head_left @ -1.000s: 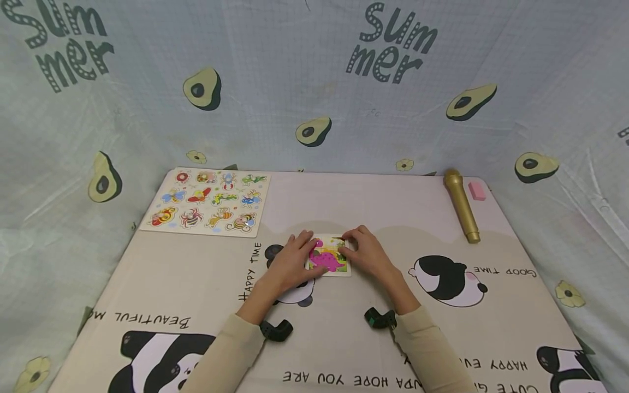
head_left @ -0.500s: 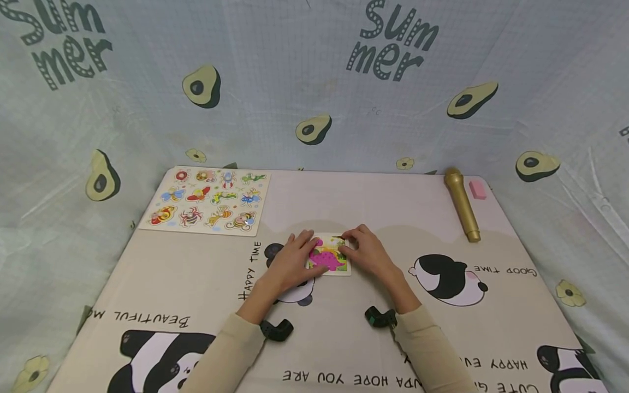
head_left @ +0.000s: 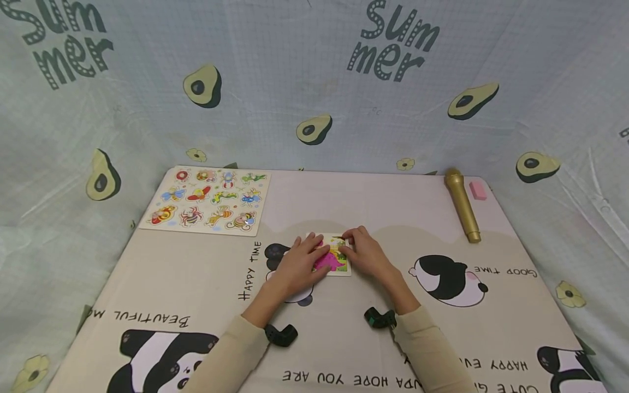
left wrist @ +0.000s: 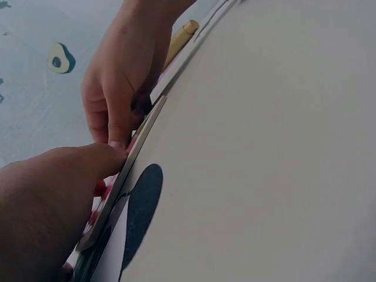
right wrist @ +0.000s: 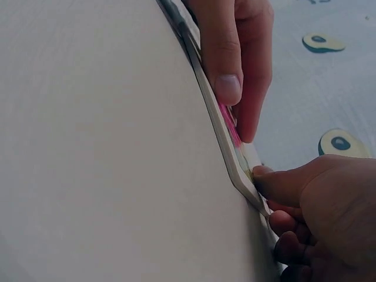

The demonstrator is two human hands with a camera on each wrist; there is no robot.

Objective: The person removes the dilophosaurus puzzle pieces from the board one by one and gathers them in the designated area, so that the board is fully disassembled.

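A small square dinosaur puzzle (head_left: 339, 264), its picture a pink dinosaur on yellow and green, lies flat on the table between both hands. My left hand (head_left: 297, 266) reaches over its left part, with fingertips and thumb touching the picture and covering some of it. At the puzzle's right edge, my right hand (head_left: 367, 253) pinches the board. In the right wrist view the right thumb lies on the board's corner, and the other fingers of that right hand (right wrist: 335, 205) curl beside the edge. Fingers of the left hand (right wrist: 235, 53) point down onto the picture there.
An insect puzzle board (head_left: 205, 202) lies at the back left. A golden microphone (head_left: 462, 206) and a pink eraser-like block (head_left: 477, 190) lie at the back right. The panda-print table (head_left: 339, 333) meets a hanging avocado-print cloth (head_left: 265, 82) behind.
My left hand has shifted slightly to the right, its fingers now further over the dinosaur picture. The right hand and the puzzle have stayed nearly where they were.
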